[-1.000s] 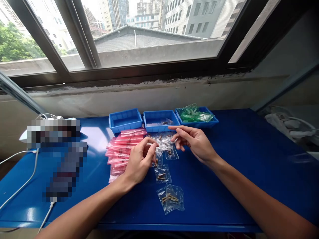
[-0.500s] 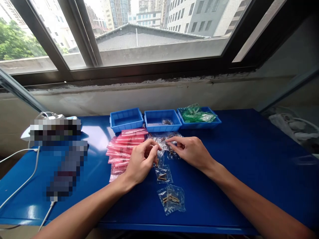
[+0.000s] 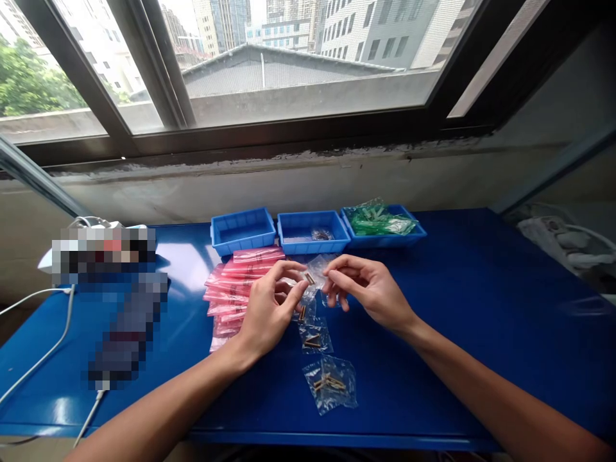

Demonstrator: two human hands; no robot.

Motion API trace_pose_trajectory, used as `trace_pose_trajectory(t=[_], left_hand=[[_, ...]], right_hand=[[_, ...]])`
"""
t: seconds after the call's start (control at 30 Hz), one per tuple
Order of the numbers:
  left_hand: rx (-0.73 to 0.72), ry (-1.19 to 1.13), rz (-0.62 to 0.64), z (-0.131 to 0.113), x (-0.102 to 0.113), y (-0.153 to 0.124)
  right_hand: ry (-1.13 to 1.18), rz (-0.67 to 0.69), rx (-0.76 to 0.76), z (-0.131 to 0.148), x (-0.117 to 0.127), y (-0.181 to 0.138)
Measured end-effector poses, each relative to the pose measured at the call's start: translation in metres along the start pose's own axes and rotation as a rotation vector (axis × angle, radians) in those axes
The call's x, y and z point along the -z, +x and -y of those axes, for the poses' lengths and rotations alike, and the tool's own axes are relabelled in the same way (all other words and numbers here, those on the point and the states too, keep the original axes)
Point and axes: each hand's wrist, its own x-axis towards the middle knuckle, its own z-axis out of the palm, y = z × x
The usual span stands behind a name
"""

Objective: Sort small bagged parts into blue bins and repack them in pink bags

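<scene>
My left hand [image 3: 269, 311] and my right hand [image 3: 368, 289] meet over the blue table [image 3: 462, 301], both pinching one small clear bag [image 3: 314, 273] of brass parts held just above the surface. Beneath and in front of them lie more clear bags [image 3: 330, 384] of the same parts. A fanned stack of pink bags [image 3: 235, 282] lies under and left of my left hand. Behind stand three blue trays: an empty left one [image 3: 242, 230], a middle one [image 3: 312, 231] with one clear bag, and a right one [image 3: 385, 226] with green bags.
A blurred-out object [image 3: 113, 295] with white cables [image 3: 33, 366] lies on the table's left part. A white device [image 3: 558, 240] sits off the table to the right. The wall and window sill rise just behind the trays.
My right hand came back from the middle tray, where a clear bag now lies, and closed on another clear bag by my left hand. That bag is now lifted between both hands.
</scene>
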Motion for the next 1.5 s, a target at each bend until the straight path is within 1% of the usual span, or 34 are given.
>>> trace_pose_trajectory(t=[0.07,0.13,0.23,0.33,0.53,0.67,0.77,0.87,0.97,1.07,1.37,1.5], left_hand=[[0.004,-0.001,-0.014,0.0000,0.0006,-0.0004],[0.014,0.013,-0.020,-0.0002,0.0011,-0.0007],[0.025,0.038,-0.020,-0.0012,0.0014,-0.0009],[0.026,0.050,-0.025,-0.0023,0.0013,-0.0010],[-0.007,0.091,-0.046,-0.0032,0.0012,-0.0009],[-0.014,0.114,-0.029,-0.0035,0.0013,-0.0012],[-0.022,0.080,-0.012,-0.0025,0.0013,-0.0016],[-0.086,0.079,-0.038,-0.0010,0.0013,-0.0017],[-0.154,0.107,-0.071,-0.0002,0.0015,-0.0019],[-0.185,0.120,-0.080,-0.0001,0.0017,-0.0026],[-0.190,0.116,-0.072,-0.0001,0.0019,-0.0032],[-0.177,0.098,-0.082,-0.0012,0.0013,-0.0034]], right_hand=[[-0.014,0.080,-0.034,-0.0012,-0.0011,-0.0018],[-0.094,0.125,-0.030,-0.0009,-0.0017,-0.0034],[-0.260,0.089,0.059,0.0015,-0.0017,-0.0049],[-0.339,0.040,0.138,0.0039,-0.0014,-0.0051],[-0.335,0.018,0.153,0.0042,-0.0025,-0.0051],[-0.312,0.000,0.153,0.0029,-0.0019,-0.0058],[-0.255,0.005,0.157,0.0020,-0.0015,-0.0064],[-0.247,-0.025,0.223,0.0020,-0.0021,-0.0071],[-0.313,-0.077,0.294,0.0031,-0.0034,-0.0078],[-0.354,-0.089,0.333,0.0043,-0.0046,-0.0088],[-0.380,-0.089,0.360,0.0037,-0.0026,-0.0099],[-0.336,-0.069,0.380,0.0040,-0.0039,-0.0094]])
